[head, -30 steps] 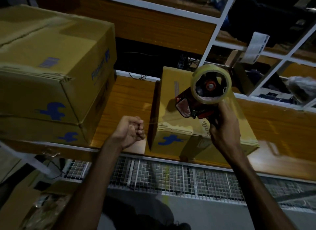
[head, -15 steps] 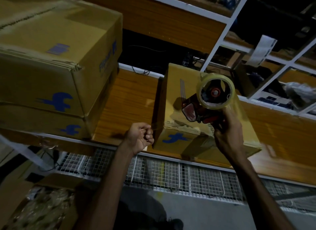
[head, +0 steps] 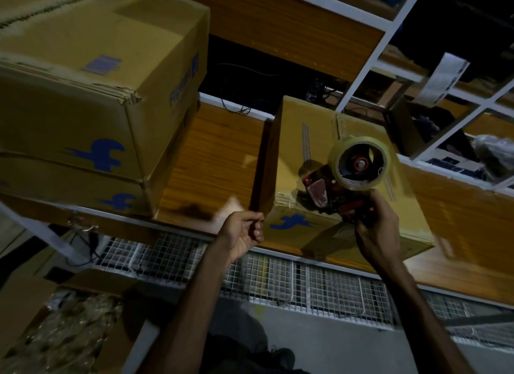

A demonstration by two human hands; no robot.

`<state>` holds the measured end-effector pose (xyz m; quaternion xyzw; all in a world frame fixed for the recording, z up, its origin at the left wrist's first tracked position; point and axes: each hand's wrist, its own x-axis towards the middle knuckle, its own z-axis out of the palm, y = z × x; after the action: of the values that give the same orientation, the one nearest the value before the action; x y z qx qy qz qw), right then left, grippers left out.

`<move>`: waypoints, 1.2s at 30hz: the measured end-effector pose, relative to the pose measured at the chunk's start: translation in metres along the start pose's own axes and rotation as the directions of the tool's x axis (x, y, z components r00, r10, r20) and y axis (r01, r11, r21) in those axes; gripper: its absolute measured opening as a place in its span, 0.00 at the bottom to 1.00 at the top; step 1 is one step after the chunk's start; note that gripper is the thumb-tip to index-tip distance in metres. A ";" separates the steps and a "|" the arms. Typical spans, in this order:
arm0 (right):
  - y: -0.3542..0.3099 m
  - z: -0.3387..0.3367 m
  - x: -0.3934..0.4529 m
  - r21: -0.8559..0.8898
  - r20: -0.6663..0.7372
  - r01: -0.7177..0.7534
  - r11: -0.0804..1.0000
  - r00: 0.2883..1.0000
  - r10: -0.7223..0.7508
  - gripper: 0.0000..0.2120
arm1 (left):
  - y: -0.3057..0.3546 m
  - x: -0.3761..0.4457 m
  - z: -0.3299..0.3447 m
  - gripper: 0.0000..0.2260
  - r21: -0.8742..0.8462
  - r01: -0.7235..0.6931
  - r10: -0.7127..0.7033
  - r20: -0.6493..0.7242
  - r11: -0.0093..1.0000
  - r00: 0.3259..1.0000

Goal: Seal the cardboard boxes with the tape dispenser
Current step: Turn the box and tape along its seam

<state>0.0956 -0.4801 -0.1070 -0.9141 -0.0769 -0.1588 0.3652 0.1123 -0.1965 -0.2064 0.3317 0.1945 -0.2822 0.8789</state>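
Dispenser [head: 342, 190] in right hand [head: 375, 229], over box [head: 300, 151]

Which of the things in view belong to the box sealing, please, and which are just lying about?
Job in hand:
- tape dispenser, gripped by the right hand
- small box beneath it
- left hand, fingers curled at the box's corner
- stacked large boxes

Lying about:
- hanging paper label
- wire mesh
- cables

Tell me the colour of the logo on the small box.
Blue, on the small box, seen in the head view.
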 end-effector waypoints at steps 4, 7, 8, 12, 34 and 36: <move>-0.001 0.002 -0.002 0.069 0.001 -0.008 0.998 1.000 0.008 0.16 | 0.001 -0.001 0.001 0.05 0.047 0.001 0.000 -0.026 0.999 1.000; -0.002 0.003 -0.003 0.065 -0.003 -0.005 0.998 1.000 0.005 0.17 | 0.004 0.002 0.004 0.06 0.087 0.005 -0.001 -0.047 0.996 0.999; -0.003 0.003 -0.003 0.057 -0.007 -0.002 0.998 1.000 0.002 0.17 | 0.004 0.003 0.004 0.07 0.126 0.009 0.000 -0.073 0.992 0.997; -0.003 0.002 -0.003 0.053 -0.025 0.003 0.999 1.000 -0.002 0.15 | -0.005 0.006 -0.001 0.11 0.289 0.011 0.046 -0.190 0.957 0.981; -0.001 0.005 -0.007 0.037 -0.049 0.007 0.999 0.999 -0.005 0.13 | -0.044 -0.004 0.027 0.14 0.797 -0.569 0.932 0.335 -0.201 0.140; 0.000 0.006 -0.007 0.024 -0.051 0.010 1.000 0.999 -0.008 0.12 | -0.044 -0.005 0.028 0.12 0.815 -0.536 0.931 0.340 -0.221 0.133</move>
<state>0.0903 -0.4765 -0.1138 -0.9050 -0.0737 -0.1827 0.3772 0.0853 -0.2412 -0.2053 0.7890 -0.0408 0.3606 0.4958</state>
